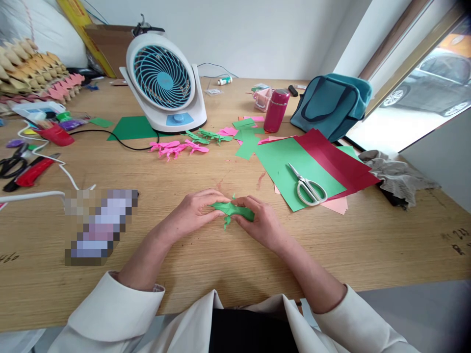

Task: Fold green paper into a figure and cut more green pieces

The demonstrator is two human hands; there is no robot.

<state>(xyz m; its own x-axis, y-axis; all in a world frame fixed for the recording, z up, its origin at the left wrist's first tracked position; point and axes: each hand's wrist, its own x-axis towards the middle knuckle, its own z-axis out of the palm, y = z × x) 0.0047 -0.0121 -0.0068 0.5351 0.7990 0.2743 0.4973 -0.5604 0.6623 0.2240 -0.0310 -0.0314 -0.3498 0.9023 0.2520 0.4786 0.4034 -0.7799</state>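
Between my two hands is a green folded-paper animal (230, 208), with small legs sticking out above and below its body. My left hand (193, 211) pinches its left end between thumb and fingers. At the other end, my right hand (257, 218) has its thumb and fingers closed on the paper body. Farther back on the table lie finished-looking pink paper animals (178, 148) and green paper animals (211, 136). Cut green paper pieces (246, 139) lie to their right. White-handled scissors (311, 191) rest on a green paper sheet (279, 169).
A white fan (165, 83) stands at the back left. Behind the sheets are a red flask (276, 112) and a teal bag (331, 105). A blurred-out phone-like object (105, 225) lies left of my hands. Dark red paper (334, 164) and a grey cloth (397, 176) are at right.
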